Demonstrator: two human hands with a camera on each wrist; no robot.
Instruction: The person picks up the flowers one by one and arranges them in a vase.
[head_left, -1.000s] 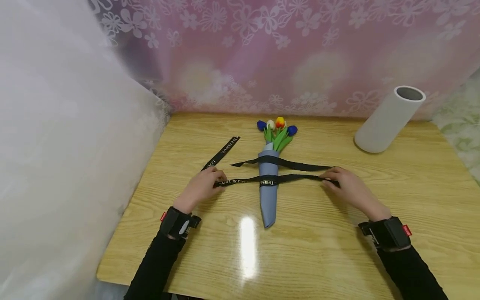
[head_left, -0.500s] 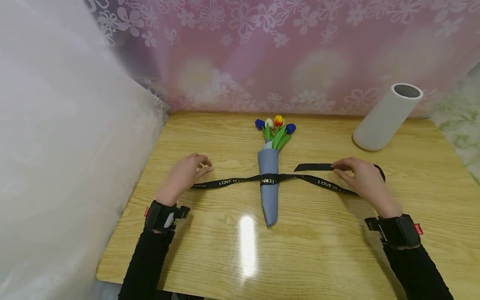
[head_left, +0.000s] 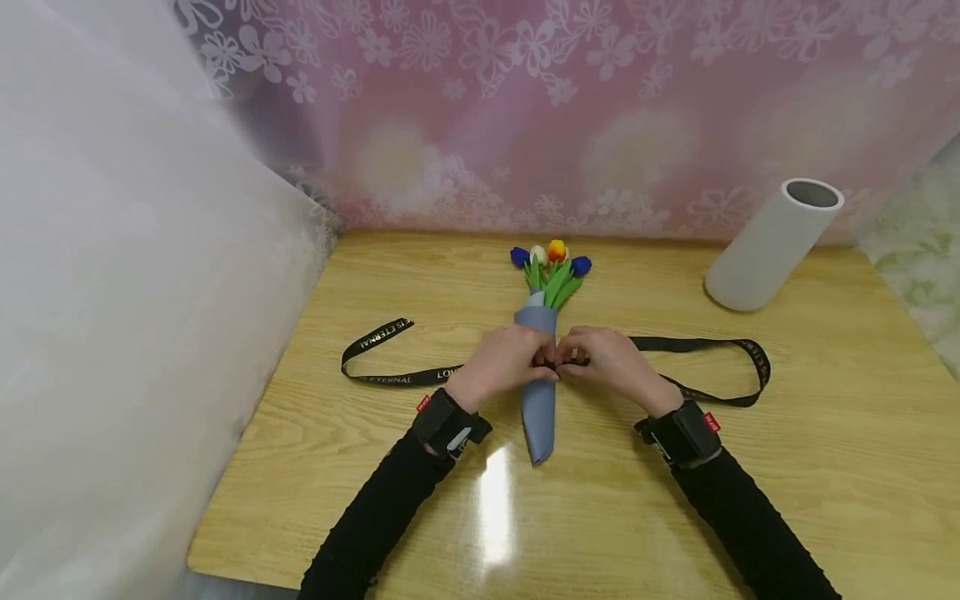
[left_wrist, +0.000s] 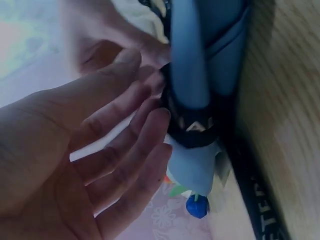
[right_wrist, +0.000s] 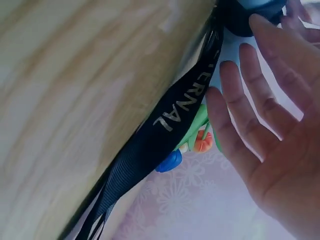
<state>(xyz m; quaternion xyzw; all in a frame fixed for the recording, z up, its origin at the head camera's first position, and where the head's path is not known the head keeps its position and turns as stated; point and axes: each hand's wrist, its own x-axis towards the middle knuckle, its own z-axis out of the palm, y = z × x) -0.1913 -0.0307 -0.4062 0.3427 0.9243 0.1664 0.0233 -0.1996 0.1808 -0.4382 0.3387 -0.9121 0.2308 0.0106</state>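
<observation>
Ribbon (head_left: 397, 381) encircles wrapper (head_left: 537, 425) of tulip bouquet (head_left: 557, 284) lying on table (head_left: 300, 467), trailing loose either side. Left hand (head_left: 510, 355) and right hand (head_left: 607, 358) apparently pinch ribbon over wrapper, fingertips close together; exact hold partly hidden. Advisable: pull both sides evenly, ribbon flat and snug, wrapper uncreased.

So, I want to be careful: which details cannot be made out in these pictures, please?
Middle of the black ribbon: head view, mostly covered by the left grip and the right grip.
Lower ends of the tulips: head view, hidden by the blue wrap.
Inner bottom of the white vase: head view, hidden by its wall.
Much of the left grip: right wrist view, cut off by the right edge.
</observation>
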